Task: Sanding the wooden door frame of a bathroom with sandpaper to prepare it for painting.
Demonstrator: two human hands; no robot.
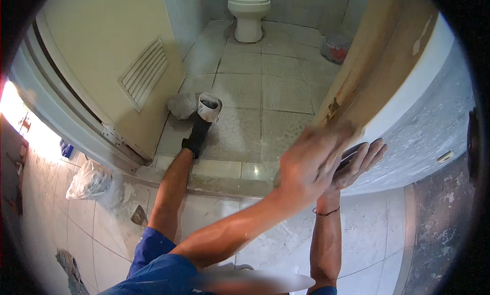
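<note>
My left hand (311, 157) reaches across from the lower left, bent at the wrist and smeared by motion, beside the lower end of the brown wooden door frame (372, 55). Whether it holds anything does not show. Close to it, my right hand (360, 165) is turned up, its fingers curved along a dark, flat thing (351, 151) partly covered by the left hand. A thin band (326, 212) circles the right wrist. Both hands are by the end of a white and grey wall (408, 142).
My leg (171, 198) reaches over the raised threshold (224, 185), its shoe (209, 106) beside a greyish bag (182, 106). A cream door (112, 35) stands at left, a toilet (248, 14) far back. A clear tub (335, 49) and a white plastic bag (89, 180) rest on the floor.
</note>
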